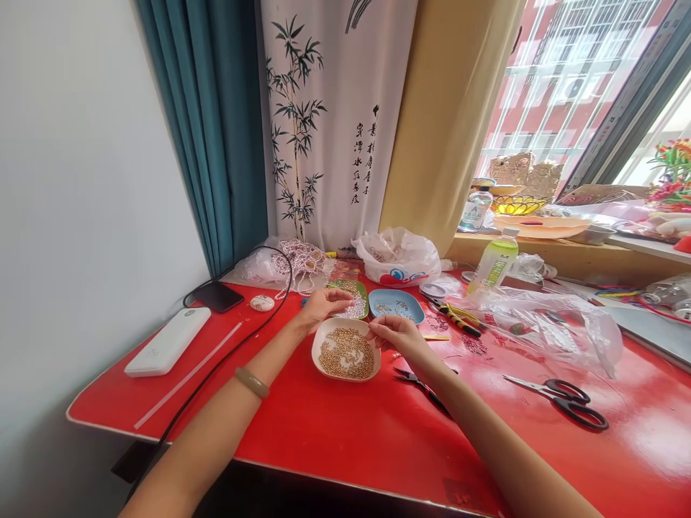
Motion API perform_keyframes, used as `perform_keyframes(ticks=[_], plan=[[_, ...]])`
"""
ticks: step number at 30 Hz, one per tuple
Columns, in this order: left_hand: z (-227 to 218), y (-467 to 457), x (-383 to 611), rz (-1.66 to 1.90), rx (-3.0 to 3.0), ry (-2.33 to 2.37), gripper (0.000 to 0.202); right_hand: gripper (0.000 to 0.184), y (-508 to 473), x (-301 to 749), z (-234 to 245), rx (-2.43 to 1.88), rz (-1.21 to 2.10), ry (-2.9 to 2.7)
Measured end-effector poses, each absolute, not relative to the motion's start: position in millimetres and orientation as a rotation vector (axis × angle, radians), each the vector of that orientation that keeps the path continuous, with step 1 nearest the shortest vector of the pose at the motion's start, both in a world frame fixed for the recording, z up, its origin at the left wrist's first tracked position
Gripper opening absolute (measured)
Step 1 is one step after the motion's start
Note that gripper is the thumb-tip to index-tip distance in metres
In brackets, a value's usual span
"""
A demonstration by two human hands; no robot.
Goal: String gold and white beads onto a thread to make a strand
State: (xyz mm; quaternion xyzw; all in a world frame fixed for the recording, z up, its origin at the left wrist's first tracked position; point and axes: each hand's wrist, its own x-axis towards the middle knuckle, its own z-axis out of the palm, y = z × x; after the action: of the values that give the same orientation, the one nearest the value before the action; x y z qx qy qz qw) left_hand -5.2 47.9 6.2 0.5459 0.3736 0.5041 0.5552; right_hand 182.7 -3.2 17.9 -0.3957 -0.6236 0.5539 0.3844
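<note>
Holding a heap of small gold beads (345, 354), the white dish (318, 345) sits on the red bench (324, 446) directly between the person's two hands. The right hand (396, 334) hovers at the dish's right rim with thumb and fingertips pinched together; whatever they grip, a bead or a thread, is too small to make out. The left hand (324, 303) rests just past the far rim, fingers loosely curled over the edge of a green dish (363, 295) of pale beads, and I cannot tell whether it holds anything. The step in hand looks like bead picking, one piece at a time. A further pick would call for a fine pinch and a steady dish, since the beads are tiny and round and would roll easily.

A blue dish (396, 306) lies just behind the right hand. Black snips (418, 383) lie beside the right wrist, yellow-handled pliers (456, 319) further back, and scissors (566, 399) well apart to the right, near a crumpled plastic bag (556, 324).
</note>
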Motion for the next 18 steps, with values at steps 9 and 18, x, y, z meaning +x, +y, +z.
perform_keyframes(ticks=[9,18], plan=[[9,29,15,1.09,0.994,0.628,0.021,0.021,-13,178,26,-0.927,1.433,-1.523],[8,29,18,1.142,0.94,0.644,0.02,0.019,-10,179,22,-0.945,1.448,-1.474]])
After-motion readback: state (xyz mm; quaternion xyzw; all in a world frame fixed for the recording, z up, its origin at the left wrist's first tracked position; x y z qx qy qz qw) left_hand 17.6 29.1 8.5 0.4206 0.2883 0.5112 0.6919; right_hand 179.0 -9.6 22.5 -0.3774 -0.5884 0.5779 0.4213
